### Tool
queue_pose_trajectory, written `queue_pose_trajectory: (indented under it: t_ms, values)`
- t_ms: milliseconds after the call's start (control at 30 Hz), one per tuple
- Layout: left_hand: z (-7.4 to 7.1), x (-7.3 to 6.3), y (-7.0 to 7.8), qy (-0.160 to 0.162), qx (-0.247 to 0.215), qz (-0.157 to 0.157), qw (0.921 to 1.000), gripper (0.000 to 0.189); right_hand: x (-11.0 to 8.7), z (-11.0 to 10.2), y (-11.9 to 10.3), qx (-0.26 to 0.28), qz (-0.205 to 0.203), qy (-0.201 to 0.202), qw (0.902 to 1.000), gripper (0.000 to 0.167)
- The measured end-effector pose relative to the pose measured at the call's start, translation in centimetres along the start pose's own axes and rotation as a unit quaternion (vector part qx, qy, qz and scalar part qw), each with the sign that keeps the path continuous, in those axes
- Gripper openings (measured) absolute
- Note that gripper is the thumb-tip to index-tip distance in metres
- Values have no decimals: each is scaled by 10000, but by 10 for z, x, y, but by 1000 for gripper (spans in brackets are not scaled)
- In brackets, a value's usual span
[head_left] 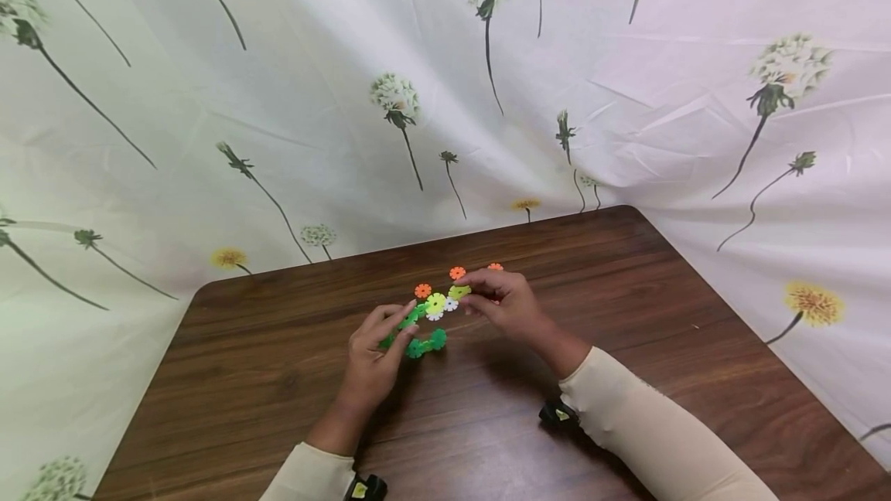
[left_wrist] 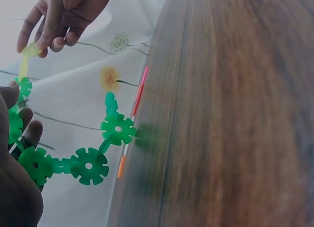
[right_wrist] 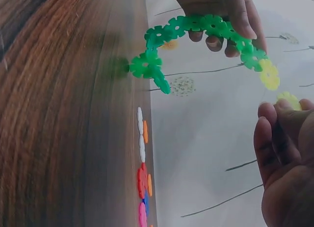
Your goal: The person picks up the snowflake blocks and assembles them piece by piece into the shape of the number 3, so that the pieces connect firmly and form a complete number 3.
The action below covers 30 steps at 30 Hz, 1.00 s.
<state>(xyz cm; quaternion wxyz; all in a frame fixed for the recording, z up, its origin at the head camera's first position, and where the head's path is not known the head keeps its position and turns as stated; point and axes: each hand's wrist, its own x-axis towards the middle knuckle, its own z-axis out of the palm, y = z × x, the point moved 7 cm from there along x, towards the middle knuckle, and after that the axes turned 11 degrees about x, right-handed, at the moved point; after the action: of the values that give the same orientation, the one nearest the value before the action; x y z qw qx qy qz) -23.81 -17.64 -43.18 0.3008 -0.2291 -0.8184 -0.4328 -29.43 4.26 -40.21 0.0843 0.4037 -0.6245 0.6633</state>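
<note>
My left hand (head_left: 372,354) grips a curved chain of green notched flower discs (right_wrist: 213,25), linked edge to edge. A yellow flower disc (right_wrist: 269,75) is joined to the chain's upper end. The chain's other end hangs in a hook shape, low over the table in the left wrist view. Between thumb and fingertips, my right hand (head_left: 511,308) pinches a second yellow flower disc (right_wrist: 288,100). That disc is close to the yellow one at the chain's end, and the right fingers cover part of it.
Loose orange discs (head_left: 422,291) and white discs (head_left: 435,316) lie on the brown wooden table (head_left: 278,393) beyond the hands. Red discs (right_wrist: 142,180) and pink discs (right_wrist: 143,214) lie there too. A white cloth (head_left: 313,99) with dandelion prints hangs behind the table.
</note>
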Motion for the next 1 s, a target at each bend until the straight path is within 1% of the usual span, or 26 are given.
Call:
queue_pose_trajectory:
  t_ms: [67,233,433,533,700,800,900,1000]
  values:
    - [0,0,0,-26,27,17,10000,44,0,2,-2,-45,-80,-8,10000,32]
    - [0,-1,0,-134,24,-13,9999,45,-1,5,-4,-94,-105,-41,9999,31]
    - [1,-1,1,-72,-125,152,9998,48,0,8,-3,-78,-305,-55,9995,29]
    - [1,0,2,-73,-179,134,9997,47,-1,9,-3,-112,-384,-77,9992,27]
    - [1,0,4,-49,-167,157,9997,46,-2,10,-5,-298,-648,-48,9974,27]
    - [0,0,7,28,-120,216,9997,46,-3,11,-7,-376,-806,-88,9960,27]
    - [-1,0,7,114,-74,253,9996,45,-3,11,-7,-385,-794,-172,9960,27]
    - [-2,1,7,139,-58,248,9996,44,-3,9,-5,-336,-606,-199,9974,30]
